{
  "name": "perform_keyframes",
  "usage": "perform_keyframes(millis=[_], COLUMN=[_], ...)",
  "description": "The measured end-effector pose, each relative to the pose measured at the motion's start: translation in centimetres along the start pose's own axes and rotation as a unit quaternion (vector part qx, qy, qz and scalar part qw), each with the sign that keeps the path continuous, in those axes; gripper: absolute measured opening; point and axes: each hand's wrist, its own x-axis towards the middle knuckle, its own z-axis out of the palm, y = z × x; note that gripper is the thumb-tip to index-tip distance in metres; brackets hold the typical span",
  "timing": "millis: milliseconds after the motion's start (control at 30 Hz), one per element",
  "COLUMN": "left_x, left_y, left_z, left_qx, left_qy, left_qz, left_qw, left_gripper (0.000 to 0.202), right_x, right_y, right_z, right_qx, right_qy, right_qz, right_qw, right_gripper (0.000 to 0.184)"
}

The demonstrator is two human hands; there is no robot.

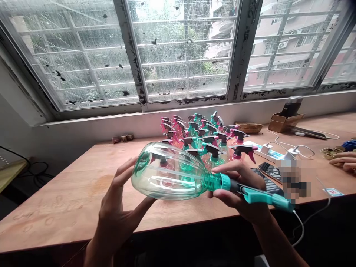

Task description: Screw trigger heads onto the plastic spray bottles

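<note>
I hold a clear teal spray bottle (169,172) on its side above the front edge of the wooden table (69,185). My left hand (119,207) cups the bottle's base, fingers curled round it. My right hand (239,191) grips the neck and the teal-and-black trigger head (258,193), which points right. Behind the bottle stands a cluster of several finished spray bottles (205,139) with pink and teal trigger heads.
A white power strip (264,150) with cables, two phones (268,174), and a cardboard holder (285,120) lie at the right. Another person's hand (345,161) rests at the far right edge. Barred windows (180,52) run behind the table.
</note>
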Motion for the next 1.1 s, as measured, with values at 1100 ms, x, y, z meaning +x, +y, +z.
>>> perform_keyframes(millis=[1100], left_x=[0.2], left_y=[-0.1], left_z=[0.1], left_qx=[0.03], left_qy=[-0.003], left_qz=[0.023], left_qw=[0.999], left_gripper=[0.073], right_x=[0.1], right_y=[0.3], right_z=[0.2], right_qx=[0.021], right_qy=[0.001], right_qz=[-0.018], right_qw=[1.0], right_gripper=[0.036])
